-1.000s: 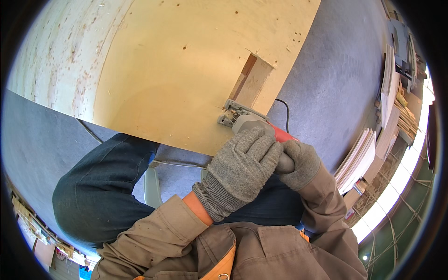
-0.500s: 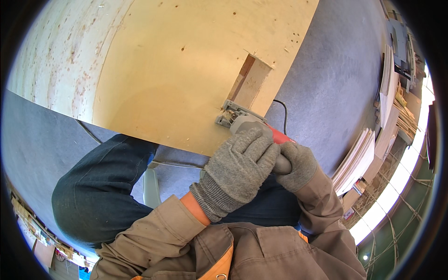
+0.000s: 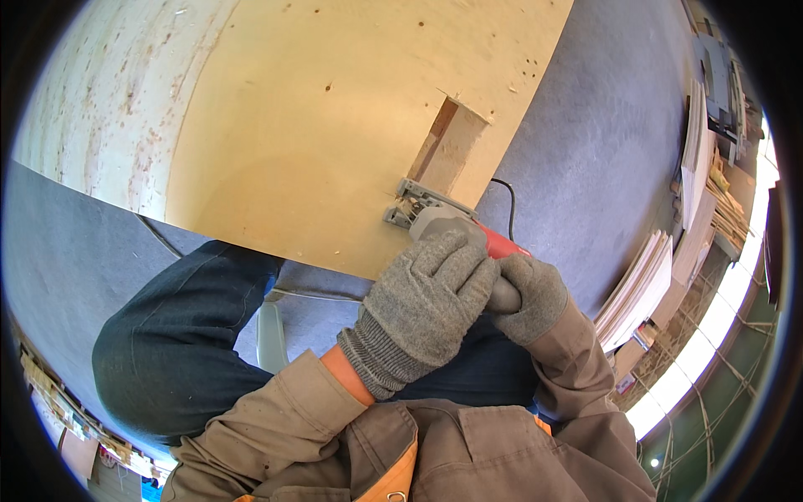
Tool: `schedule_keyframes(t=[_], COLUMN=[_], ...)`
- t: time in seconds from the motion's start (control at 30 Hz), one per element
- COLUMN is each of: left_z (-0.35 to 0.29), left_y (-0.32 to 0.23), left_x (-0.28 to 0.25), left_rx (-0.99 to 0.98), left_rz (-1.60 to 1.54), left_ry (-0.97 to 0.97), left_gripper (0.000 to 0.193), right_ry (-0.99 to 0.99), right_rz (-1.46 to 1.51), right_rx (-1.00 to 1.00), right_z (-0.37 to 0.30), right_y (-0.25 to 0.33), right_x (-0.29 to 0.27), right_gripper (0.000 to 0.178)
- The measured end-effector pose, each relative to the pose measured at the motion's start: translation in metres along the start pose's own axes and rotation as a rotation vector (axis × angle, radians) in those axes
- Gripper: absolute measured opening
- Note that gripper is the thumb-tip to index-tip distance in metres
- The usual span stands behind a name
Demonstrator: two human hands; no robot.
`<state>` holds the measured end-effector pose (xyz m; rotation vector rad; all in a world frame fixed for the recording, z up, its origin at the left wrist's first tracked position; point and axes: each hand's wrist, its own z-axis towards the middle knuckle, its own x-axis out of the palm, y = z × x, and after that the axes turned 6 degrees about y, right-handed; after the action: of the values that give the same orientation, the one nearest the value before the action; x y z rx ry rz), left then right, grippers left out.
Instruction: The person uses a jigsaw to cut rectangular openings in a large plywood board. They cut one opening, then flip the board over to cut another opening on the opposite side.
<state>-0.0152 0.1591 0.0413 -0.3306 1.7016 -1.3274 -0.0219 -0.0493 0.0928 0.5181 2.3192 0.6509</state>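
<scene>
A red and grey jigsaw (image 3: 504,244) rests with its metal base plate (image 3: 396,216) on a yellowish wooden panel (image 3: 276,167), close to the panel's near right edge. My left hand (image 3: 427,297), in a grey knit glove, is closed over the front of the tool's body. Wrapped around the rear end is my right hand (image 3: 535,299), gloved the same way. Just beyond the base plate lies a long rectangular cutout (image 3: 456,146), with wood visible inside it. The blade and the cut line under the tool are hard to make out.
Paler, stained boards (image 3: 109,109) lie at the left of the panel. A black cord (image 3: 512,205) loops down past the panel's right edge. Stacked boards (image 3: 640,289) stand along the right side. My bent knee (image 3: 159,335) is below the panel's near edge.
The jigsaw has crept very slightly left along the panel. Both hands keep their hold on it and otherwise hardly move.
</scene>
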Motion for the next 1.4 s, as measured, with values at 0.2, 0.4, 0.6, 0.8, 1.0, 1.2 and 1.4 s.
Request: schedule_keyframes(t=[0.2, 0.4, 0.6, 0.8, 1.0, 1.2, 1.4], left_z=[0.000, -0.002, -0.001, -0.004, -0.004, -0.005, -0.006], left_y=[0.002, 0.002, 0.004, 0.004, 0.004, 0.006, 0.006], left_x=[-0.003, -0.004, -0.002, -0.005, -0.008, -0.009, -0.011], left_rx=[0.005, -0.003, -0.006, -0.018, -0.018, -0.017, -0.021], left_rz=[-0.002, 0.000, -0.001, 0.005, -0.001, 0.002, 0.002], left_ry=[0.000, -0.004, -0.014, -0.013, -0.043, -0.034, -0.031], left_gripper=[0.053, 0.053, 0.052, 0.053, 0.053, 0.054, 0.054], right_ry=[0.012, 0.018, 0.025, 0.013, 0.034, 0.065, 0.054], right_rz=[-0.069, -0.063, -0.048, -0.086, -0.061, -0.076, -0.075], right_rx=[0.002, -0.013, 0.004, 0.004, 0.030, 0.020, -0.016], right_z=[0.001, 0.003, 0.006, 0.007, 0.008, 0.010, 0.012], right_y=[-0.002, 0.001, 0.006, 0.008, 0.010, 0.012, 0.011], right_x=[0.001, 0.000, -0.002, -0.001, -0.003, -0.005, -0.004], right_gripper=[0.032, 0.033, 0.035, 0.035, 0.034, 0.036, 0.037])
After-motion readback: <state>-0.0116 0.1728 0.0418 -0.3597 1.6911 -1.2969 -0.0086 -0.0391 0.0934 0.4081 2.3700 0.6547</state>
